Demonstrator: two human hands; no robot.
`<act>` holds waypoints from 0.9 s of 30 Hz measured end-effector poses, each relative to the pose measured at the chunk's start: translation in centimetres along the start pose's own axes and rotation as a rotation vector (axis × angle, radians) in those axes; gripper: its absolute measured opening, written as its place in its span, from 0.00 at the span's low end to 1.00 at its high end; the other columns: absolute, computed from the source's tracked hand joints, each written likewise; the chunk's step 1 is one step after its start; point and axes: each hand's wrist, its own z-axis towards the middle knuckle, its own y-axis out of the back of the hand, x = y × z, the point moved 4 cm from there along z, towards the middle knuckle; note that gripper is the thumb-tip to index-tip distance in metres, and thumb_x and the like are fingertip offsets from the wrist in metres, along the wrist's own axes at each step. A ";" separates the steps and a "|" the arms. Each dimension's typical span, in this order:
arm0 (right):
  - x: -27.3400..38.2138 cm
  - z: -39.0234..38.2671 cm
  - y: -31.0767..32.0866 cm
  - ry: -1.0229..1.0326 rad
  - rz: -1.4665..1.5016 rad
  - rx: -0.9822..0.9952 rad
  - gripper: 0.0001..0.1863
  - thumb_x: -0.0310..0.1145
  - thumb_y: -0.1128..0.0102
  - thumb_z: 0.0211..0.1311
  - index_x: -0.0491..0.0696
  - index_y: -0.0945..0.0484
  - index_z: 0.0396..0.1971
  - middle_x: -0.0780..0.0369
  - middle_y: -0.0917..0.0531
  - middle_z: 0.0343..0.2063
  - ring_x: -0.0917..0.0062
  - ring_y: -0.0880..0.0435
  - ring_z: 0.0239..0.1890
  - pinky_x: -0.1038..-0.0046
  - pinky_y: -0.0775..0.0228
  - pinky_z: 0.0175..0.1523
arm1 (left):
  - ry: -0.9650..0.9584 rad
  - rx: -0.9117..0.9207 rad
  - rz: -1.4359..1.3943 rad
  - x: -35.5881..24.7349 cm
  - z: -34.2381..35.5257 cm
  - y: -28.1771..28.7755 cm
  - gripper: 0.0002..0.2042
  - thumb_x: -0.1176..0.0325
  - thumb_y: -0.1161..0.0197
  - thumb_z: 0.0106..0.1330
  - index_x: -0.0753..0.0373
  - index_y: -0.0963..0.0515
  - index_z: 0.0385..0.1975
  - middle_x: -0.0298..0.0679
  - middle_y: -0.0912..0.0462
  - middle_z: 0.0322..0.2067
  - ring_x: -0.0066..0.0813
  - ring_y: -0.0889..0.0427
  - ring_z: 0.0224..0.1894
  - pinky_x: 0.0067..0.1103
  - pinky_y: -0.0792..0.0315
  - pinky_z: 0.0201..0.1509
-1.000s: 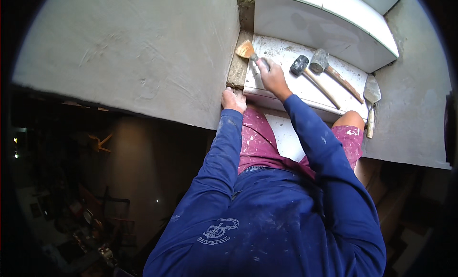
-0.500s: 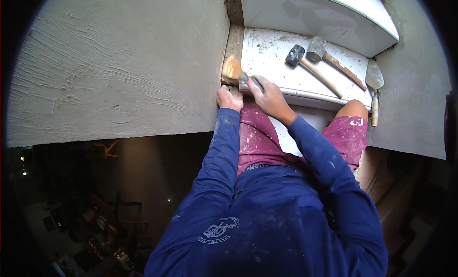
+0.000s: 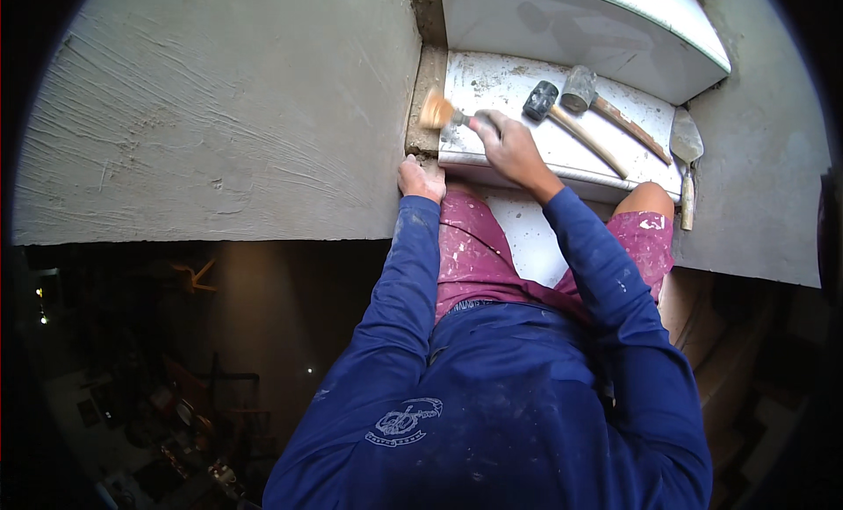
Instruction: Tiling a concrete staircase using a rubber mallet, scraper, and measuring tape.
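Note:
My right hand [image 3: 509, 145] is closed on the handle of a paintbrush [image 3: 435, 110], whose blurred pale bristles are over a narrow, rough concrete strip [image 3: 425, 71] along the white tiled step [image 3: 479, 84]. Below the brush, my left hand [image 3: 421, 180] has its fingers curled at the strip's lower end, against the grey wall's edge; what they grip is unclear. On the step lie a black-headed rubber mallet [image 3: 541, 101] and a grey-headed mallet [image 3: 579, 88], both wooden-handled. A trowel [image 3: 687, 141] lies at the step's right end.
Grey plastered surfaces [image 3: 219, 115] flank the steps on both sides. A higher white step [image 3: 580, 36] rises behind the mallets. Beyond the left surface's lower edge is a dark drop to a room below with chairs and clutter [image 3: 202, 405]. My legs in paint-spattered shorts are against the steps.
My right hand and brush first came down toward my left hand, then moved back up along the strip. My left hand stays at the strip's lower end, shifted slightly leftward in view.

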 end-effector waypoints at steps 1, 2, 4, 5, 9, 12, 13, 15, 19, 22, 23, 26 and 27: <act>0.2 0.9 0.0 0.006 -0.013 -0.118 0.22 0.44 0.47 0.69 0.39 0.23 0.48 0.43 0.18 0.37 0.53 0.17 0.42 0.61 0.28 0.48 | -0.016 -0.031 -0.005 -0.3 0.0 0.4 0.17 0.63 0.58 0.72 0.59 0.33 0.58 0.39 0.27 0.54 0.40 0.27 0.56 0.40 0.29 0.56; 0.2 2.5 0.5 0.018 -0.034 -0.249 0.22 0.44 0.48 0.69 0.39 0.23 0.48 0.42 0.18 0.37 0.52 0.17 0.42 0.61 0.28 0.48 | -0.011 -0.017 -0.004 0.0 -0.2 -0.3 0.17 0.63 0.58 0.72 0.59 0.33 0.58 0.39 0.27 0.54 0.40 0.27 0.56 0.40 0.29 0.56; -1.8 4.1 0.0 0.131 -0.094 -0.459 0.19 0.42 0.51 0.68 0.40 0.24 0.45 0.43 0.18 0.31 0.47 0.18 0.37 0.55 0.28 0.44 | 0.036 -0.008 -0.009 1.2 -0.6 -1.4 0.17 0.63 0.57 0.72 0.59 0.32 0.57 0.40 0.26 0.53 0.41 0.24 0.53 0.41 0.27 0.54; -1.7 4.4 -1.4 0.039 -0.025 -0.350 0.18 0.41 0.51 0.68 0.40 0.24 0.42 0.43 0.18 0.31 0.46 0.19 0.37 0.55 0.28 0.44 | 0.010 0.044 -0.003 1.0 -0.3 -1.3 0.18 0.62 0.59 0.73 0.60 0.36 0.59 0.42 0.30 0.57 0.45 0.27 0.56 0.43 0.33 0.59; -2.2 1.2 -2.4 0.096 -0.013 -0.075 0.21 0.43 0.49 0.69 0.40 0.24 0.47 0.44 0.18 0.36 0.51 0.17 0.41 0.62 0.28 0.47 | 0.051 0.102 -0.080 0.8 0.4 -0.1 0.18 0.62 0.59 0.73 0.60 0.37 0.60 0.44 0.31 0.58 0.46 0.28 0.56 0.44 0.30 0.57; -0.3 1.1 0.4 0.016 -0.011 -0.092 0.21 0.43 0.47 0.69 0.39 0.23 0.47 0.45 0.17 0.36 0.54 0.17 0.42 0.63 0.28 0.47 | 0.018 -0.070 -0.032 0.3 0.7 0.3 0.17 0.63 0.57 0.72 0.59 0.32 0.58 0.39 0.25 0.53 0.41 0.25 0.55 0.41 0.29 0.57; -0.1 2.1 0.5 0.088 -0.035 -0.238 0.21 0.43 0.47 0.69 0.38 0.23 0.47 0.45 0.17 0.35 0.56 0.16 0.40 0.64 0.27 0.46 | -0.005 -0.074 -0.026 0.1 0.2 0.2 0.17 0.63 0.57 0.72 0.59 0.32 0.57 0.40 0.27 0.55 0.41 0.26 0.56 0.42 0.31 0.58; -1.9 4.9 0.4 0.034 -0.043 -0.326 0.22 0.44 0.48 0.69 0.39 0.23 0.48 0.45 0.17 0.34 0.59 0.15 0.39 0.64 0.27 0.46 | 0.021 -0.023 -0.026 0.8 0.0 -0.9 0.17 0.63 0.57 0.72 0.59 0.32 0.57 0.39 0.27 0.55 0.40 0.26 0.56 0.42 0.32 0.59; -2.4 3.2 -3.3 -0.037 0.084 -0.173 0.21 0.43 0.47 0.68 0.39 0.23 0.46 0.46 0.17 0.31 0.58 0.17 0.37 0.63 0.27 0.45 | 0.017 -0.003 -0.003 1.0 -0.2 -0.6 0.18 0.60 0.59 0.73 0.57 0.35 0.59 0.41 0.30 0.57 0.43 0.30 0.59 0.44 0.35 0.61; -1.6 1.9 -1.0 -0.002 0.044 -0.003 0.22 0.43 0.44 0.67 0.40 0.23 0.48 0.46 0.16 0.35 0.58 0.16 0.38 0.65 0.27 0.47 | -0.021 -0.028 -0.002 0.1 0.0 0.1 0.17 0.60 0.60 0.73 0.56 0.35 0.58 0.41 0.30 0.57 0.43 0.30 0.58 0.43 0.36 0.61; -1.3 2.2 0.0 0.046 -0.035 -0.174 0.21 0.43 0.44 0.67 0.39 0.22 0.47 0.45 0.17 0.36 0.58 0.15 0.40 0.64 0.27 0.46 | -0.023 -0.002 0.011 0.1 0.2 -0.3 0.17 0.60 0.60 0.73 0.56 0.34 0.58 0.40 0.30 0.57 0.43 0.30 0.59 0.43 0.36 0.61; -1.9 4.8 -0.1 0.152 -0.145 -0.429 0.22 0.43 0.45 0.67 0.37 0.22 0.46 0.47 0.16 0.29 0.62 0.15 0.31 0.64 0.25 0.40 | 0.038 0.015 0.039 0.7 -0.3 -0.9 0.18 0.60 0.59 0.73 0.57 0.36 0.60 0.40 0.31 0.59 0.43 0.31 0.60 0.43 0.36 0.61; -2.6 5.8 -0.9 -0.004 -0.011 -0.324 0.22 0.43 0.46 0.67 0.36 0.22 0.44 0.44 0.17 0.31 0.54 0.17 0.36 0.61 0.27 0.44 | 0.047 0.025 0.073 1.0 -0.5 -1.1 0.18 0.60 0.59 0.73 0.57 0.36 0.60 0.40 0.31 0.59 0.43 0.31 0.60 0.43 0.36 0.61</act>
